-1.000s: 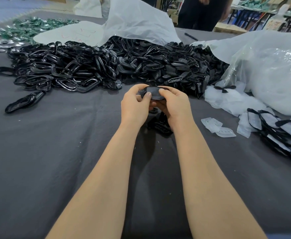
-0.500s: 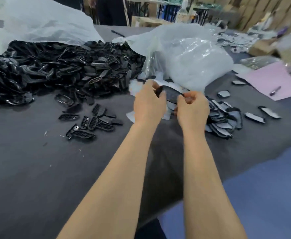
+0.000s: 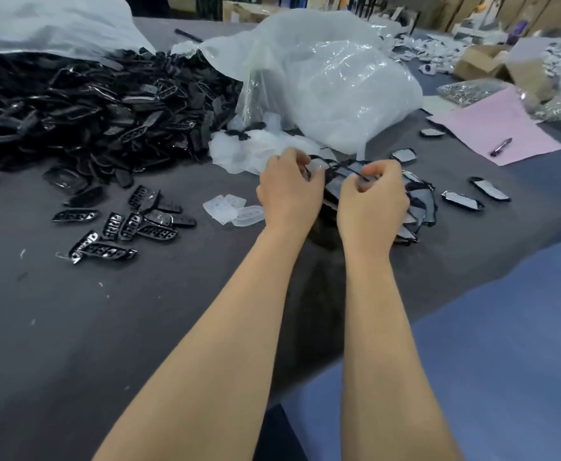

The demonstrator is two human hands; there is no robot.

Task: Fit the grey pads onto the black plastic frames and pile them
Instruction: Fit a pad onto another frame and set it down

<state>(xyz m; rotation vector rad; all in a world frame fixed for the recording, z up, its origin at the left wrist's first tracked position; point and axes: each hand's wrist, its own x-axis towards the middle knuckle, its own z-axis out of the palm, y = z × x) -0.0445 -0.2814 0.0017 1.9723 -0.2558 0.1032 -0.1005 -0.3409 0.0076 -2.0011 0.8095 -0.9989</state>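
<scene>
Work table [image 3: 139, 327], dark grey cloth top, in a cluttered workshop. Far left: large heap of bare frames [image 3: 89, 104], black, spilling from under a white sheet. Centre far: clear plastic bag [image 3: 332, 88]. Near left: small scatter of loose frames [image 3: 122, 227]. Beside it to the right: a few translucent grey pads [image 3: 229, 207]. Far right: pink sheet [image 3: 491, 128] with pen [image 3: 501, 147]. Centre: left hand [image 3: 289, 194] and right hand [image 3: 372, 197], fingers of both curled, pinching opposite ends of one black plastic frame [image 3: 348, 173], held just above the pile of fitted pieces [image 3: 415, 207]. Whether its pad is fully seated cannot be told, as the fingers hide most of it. Step judged: final pressing and laying down. Handling advice: run the thumbs along the pad edge until it sits flush all round, then set the piece flat on the pile, aligned with those beneath, so that the stack does not slide toward the table's near edge.
</scene>
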